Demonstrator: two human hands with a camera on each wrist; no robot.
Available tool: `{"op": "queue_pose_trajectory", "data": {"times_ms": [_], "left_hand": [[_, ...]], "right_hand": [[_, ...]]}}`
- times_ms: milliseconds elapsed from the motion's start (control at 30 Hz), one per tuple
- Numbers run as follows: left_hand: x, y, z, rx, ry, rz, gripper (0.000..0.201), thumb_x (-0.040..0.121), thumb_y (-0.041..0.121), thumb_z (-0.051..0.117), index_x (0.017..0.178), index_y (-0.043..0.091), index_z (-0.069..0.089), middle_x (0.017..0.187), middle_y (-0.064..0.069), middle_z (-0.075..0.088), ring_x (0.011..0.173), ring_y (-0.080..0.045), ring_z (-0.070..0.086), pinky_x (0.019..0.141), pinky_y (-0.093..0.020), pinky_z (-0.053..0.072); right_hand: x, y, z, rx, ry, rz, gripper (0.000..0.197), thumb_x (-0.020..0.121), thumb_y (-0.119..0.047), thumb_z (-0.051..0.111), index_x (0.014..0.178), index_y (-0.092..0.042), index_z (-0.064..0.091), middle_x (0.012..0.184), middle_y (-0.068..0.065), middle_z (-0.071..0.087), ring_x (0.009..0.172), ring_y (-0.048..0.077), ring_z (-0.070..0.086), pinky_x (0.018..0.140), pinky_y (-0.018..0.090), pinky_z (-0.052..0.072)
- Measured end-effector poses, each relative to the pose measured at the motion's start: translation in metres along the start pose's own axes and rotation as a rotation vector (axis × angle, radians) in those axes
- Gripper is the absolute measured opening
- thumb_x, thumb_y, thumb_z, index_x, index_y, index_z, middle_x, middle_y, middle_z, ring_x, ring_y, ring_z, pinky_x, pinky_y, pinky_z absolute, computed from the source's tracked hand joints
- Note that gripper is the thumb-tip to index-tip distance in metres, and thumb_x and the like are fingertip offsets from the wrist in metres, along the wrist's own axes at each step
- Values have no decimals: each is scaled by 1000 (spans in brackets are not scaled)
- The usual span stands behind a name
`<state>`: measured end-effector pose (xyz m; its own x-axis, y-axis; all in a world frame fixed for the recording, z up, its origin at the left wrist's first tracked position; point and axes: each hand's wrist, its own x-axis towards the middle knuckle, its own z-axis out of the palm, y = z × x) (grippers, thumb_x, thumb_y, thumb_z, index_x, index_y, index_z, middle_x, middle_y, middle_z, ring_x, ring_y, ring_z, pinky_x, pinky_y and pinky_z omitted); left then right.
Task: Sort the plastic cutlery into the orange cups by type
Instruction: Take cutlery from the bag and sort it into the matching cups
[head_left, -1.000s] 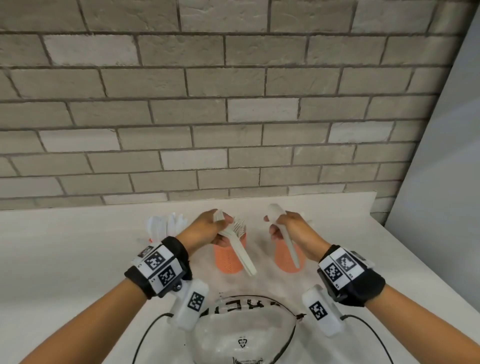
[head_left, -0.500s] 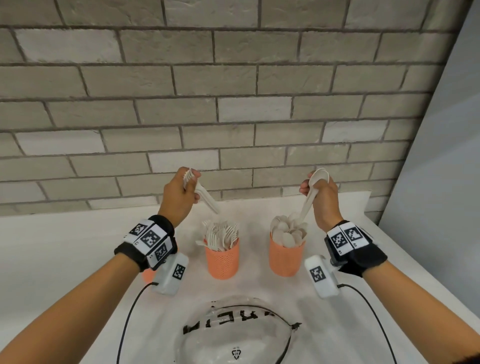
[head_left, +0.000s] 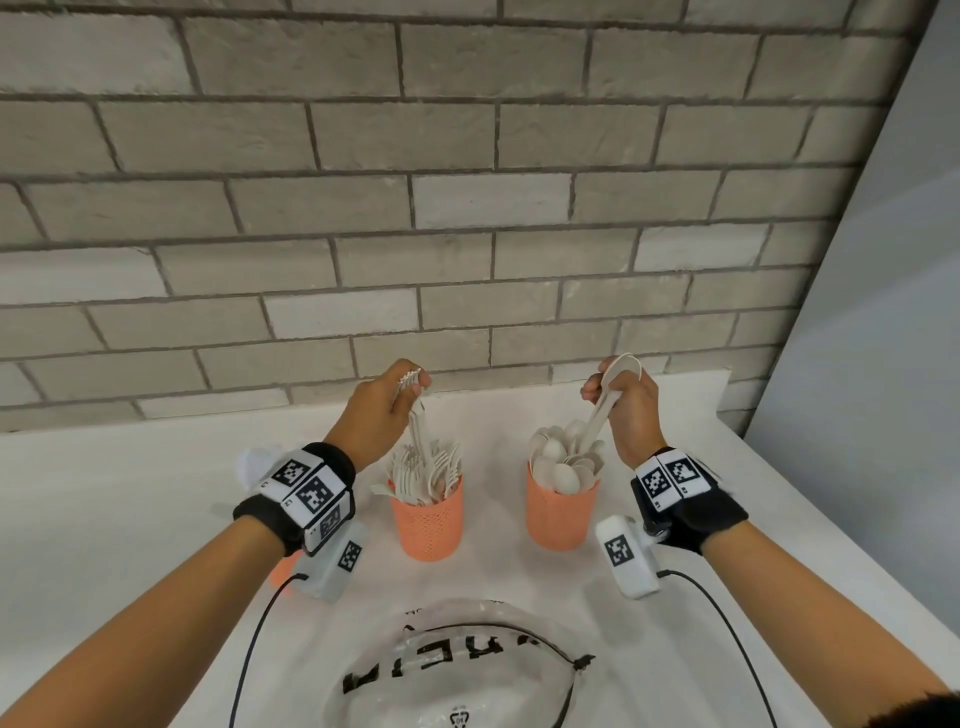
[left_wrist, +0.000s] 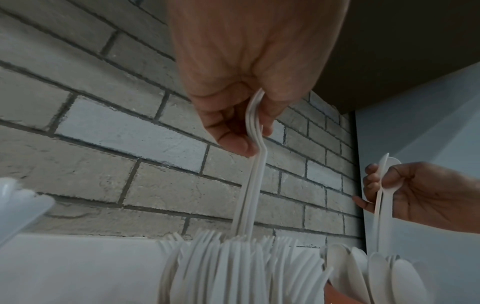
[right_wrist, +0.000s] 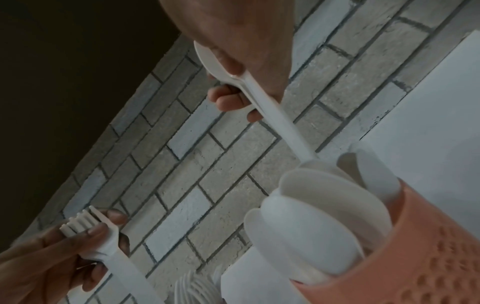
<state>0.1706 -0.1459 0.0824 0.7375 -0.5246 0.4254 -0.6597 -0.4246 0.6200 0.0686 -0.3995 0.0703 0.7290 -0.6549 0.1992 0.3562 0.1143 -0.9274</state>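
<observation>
My left hand (head_left: 410, 387) pinches a few white plastic forks (head_left: 415, 421) by their heads, tines up. Their handles reach down among the forks standing in the middle orange cup (head_left: 428, 514). The left wrist view shows thumb and fingers closed round the fork necks (left_wrist: 253, 131). My right hand (head_left: 610, 387) grips white spoons (head_left: 605, 410) by the bowls, and the handles dip into the right orange cup (head_left: 561, 512), which is full of spoons. The right wrist view shows that grip (right_wrist: 241, 82) and the cup (right_wrist: 428, 246). A third orange cup (head_left: 283, 566) is mostly hidden behind my left wrist.
A clear plastic bag (head_left: 467, 670) with black lettering lies on the white counter (head_left: 130, 519) in front of the cups. A grey brick wall (head_left: 467, 208) rises just behind them. A pale panel (head_left: 883, 364) closes off the right side. White cutlery tips (head_left: 254, 462) show above my left wrist.
Both hands rose from just in front of the cups to above them and turned their cutlery upright. Over the last half second, fork and spoon handles went down into the cups.
</observation>
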Motion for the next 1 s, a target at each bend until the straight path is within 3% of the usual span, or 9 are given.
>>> {"op": "queue_pose_trajectory", "data": {"times_ms": [133, 233, 300, 400, 533, 667, 767, 900, 1000], "left_hand": [[2, -3, 3, 30, 23, 5, 12, 97, 12, 40, 102, 18, 49, 70, -28, 57, 64, -44, 59, 65, -46, 50], [3, -6, 6, 74, -8, -14, 15, 96, 9, 40, 108, 15, 46, 57, -16, 49, 57, -40, 54, 59, -43, 48], [1, -8, 11, 127, -60, -16, 18, 96, 8, 39, 109, 19, 42, 52, -7, 43, 46, -29, 44, 49, -33, 39], [-3, -10, 18, 171, -111, -40, 17, 96, 8, 37, 108, 19, 42, 53, -8, 50, 42, -22, 44, 44, -21, 36], [-4, -12, 25, 184, -151, -102, 14, 98, 15, 35, 106, 11, 45, 79, -18, 62, 61, -33, 57, 61, -37, 45], [-7, -16, 34, 421, -174, -83, 31, 100, 28, 31, 113, 6, 48, 98, -14, 54, 96, -32, 51, 78, -36, 40], [-12, -21, 41, 558, -233, -122, 35, 100, 29, 28, 124, 11, 47, 126, -10, 49, 116, -28, 45, 91, -38, 38], [-19, -30, 49, 464, -248, -131, 43, 98, 24, 36, 140, 15, 34, 149, -10, 29, 134, -27, 32, 107, -41, 34], [-21, -28, 49, 367, -182, 6, 53, 96, 28, 33, 146, 13, 23, 153, -11, 22, 139, -26, 28, 112, -39, 31]], "right_hand": [[-1, 12, 0, -94, -52, 69, 14, 64, -9, 41, 71, -9, 53, 55, 6, 57, 53, 16, 56, 52, 20, 50], [-6, 26, -4, -220, -86, 158, 20, 86, 0, 36, 76, -8, 50, 65, 13, 53, 55, 17, 59, 49, 22, 50], [-7, 34, -8, -317, -98, 160, 24, 89, 1, 33, 78, -9, 50, 66, 13, 55, 53, 12, 63, 53, 24, 49], [-5, 41, -10, -496, -92, 92, 23, 87, 0, 37, 78, -12, 55, 74, 14, 62, 73, 25, 62, 72, 33, 51], [-4, 44, -9, -795, -57, -28, 21, 87, -1, 45, 103, -1, 58, 96, 11, 62, 87, 26, 54, 74, 29, 40], [-10, 43, -11, -913, -121, -97, 46, 86, 2, 42, 128, -14, 44, 90, 6, 55, 80, 23, 52, 70, 26, 37], [-13, 50, -17, -1021, -191, -138, 48, 85, 2, 42, 129, -17, 43, 79, 7, 53, 73, 25, 51, 66, 26, 37], [-12, 54, -24, -1001, -133, -134, 46, 83, -1, 50, 126, -14, 46, 99, 7, 54, 102, 28, 50, 78, 27, 37], [-14, 47, -22, -982, -173, -247, 49, 86, -8, 50, 135, -13, 43, 127, 11, 50, 123, 23, 40, 96, 27, 37]]}}
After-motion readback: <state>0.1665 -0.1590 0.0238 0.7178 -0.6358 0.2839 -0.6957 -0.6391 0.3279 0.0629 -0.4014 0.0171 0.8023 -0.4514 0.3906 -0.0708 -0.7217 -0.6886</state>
